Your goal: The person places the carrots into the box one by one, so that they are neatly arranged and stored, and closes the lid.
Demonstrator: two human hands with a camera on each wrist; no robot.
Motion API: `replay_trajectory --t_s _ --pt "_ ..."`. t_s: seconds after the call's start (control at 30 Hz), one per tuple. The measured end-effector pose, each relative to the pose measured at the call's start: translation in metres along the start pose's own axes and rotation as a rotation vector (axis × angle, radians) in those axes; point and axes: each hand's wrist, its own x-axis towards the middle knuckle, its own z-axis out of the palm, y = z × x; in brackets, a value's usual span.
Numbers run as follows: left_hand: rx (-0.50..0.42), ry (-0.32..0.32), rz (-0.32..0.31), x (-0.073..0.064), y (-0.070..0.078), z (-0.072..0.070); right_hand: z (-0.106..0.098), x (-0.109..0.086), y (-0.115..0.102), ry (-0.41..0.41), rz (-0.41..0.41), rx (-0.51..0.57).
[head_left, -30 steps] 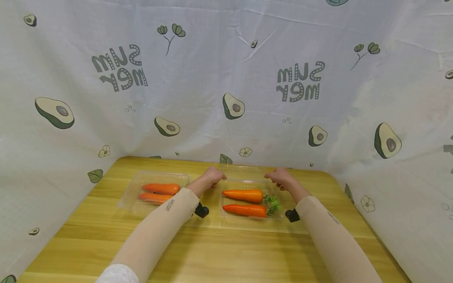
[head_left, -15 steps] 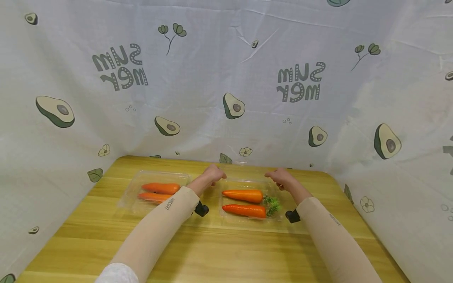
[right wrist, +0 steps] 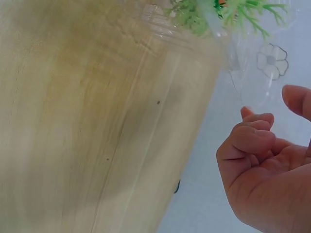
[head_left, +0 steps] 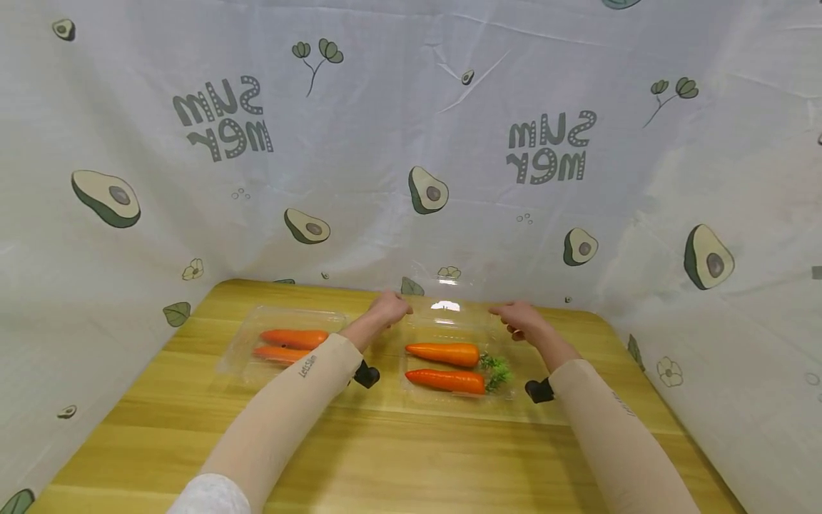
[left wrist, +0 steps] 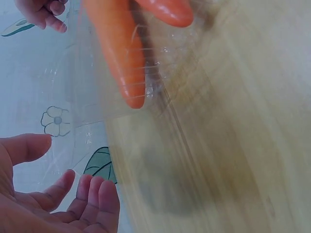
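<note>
A clear plastic clamshell box (head_left: 459,400) holds two orange carrots, the upper one (head_left: 442,353) and the lower one (head_left: 444,380), with green tops (head_left: 496,372) at the right end. Its transparent lid (head_left: 446,306) stands tilted up at the back. My left hand (head_left: 388,308) is at the lid's left edge; in the left wrist view its thumb and fingers are spread apart. At the right edge is my right hand (head_left: 521,319), index finger reaching to the lid, thumb apart and other fingers curled in the right wrist view. Exact contact is hard to see.
Left of my left forearm lies another clear clamshell box (head_left: 247,339) with two carrots (head_left: 292,338), partly hidden by the arm. A printed curtain (head_left: 359,157) hangs right behind the wooden table (head_left: 411,457) and along both sides.
The lid has risen at the back and now catches bright reflections. Both hands have shifted slightly up and my right hand slightly outward. The carrots lie as before.
</note>
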Motion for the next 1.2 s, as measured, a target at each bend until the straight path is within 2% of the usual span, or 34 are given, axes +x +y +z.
replay_trajectory --t_s 0.4,0.53,0.7,0.97,1.2 --pt "0.026 0.017 0.008 -0.002 0.006 -0.012 -0.007 -0.005 0.0 -0.003 -0.028 0.034" --pt "0.015 0.01 0.035 -0.005 0.006 -0.016 -0.01 -0.007 0.001 0.0 -0.045 0.048" --pt "-0.035 0.022 0.061 -0.012 0.007 -0.018 -0.012 -0.007 0.003 0.015 -0.058 0.064" --pt "-0.18 0.001 0.122 -0.022 0.007 -0.025 -0.013 -0.016 0.001 0.015 -0.057 0.071" --pt "-0.259 -0.019 0.119 -0.032 0.007 -0.028 -0.013 -0.024 0.001 0.012 -0.072 0.082"
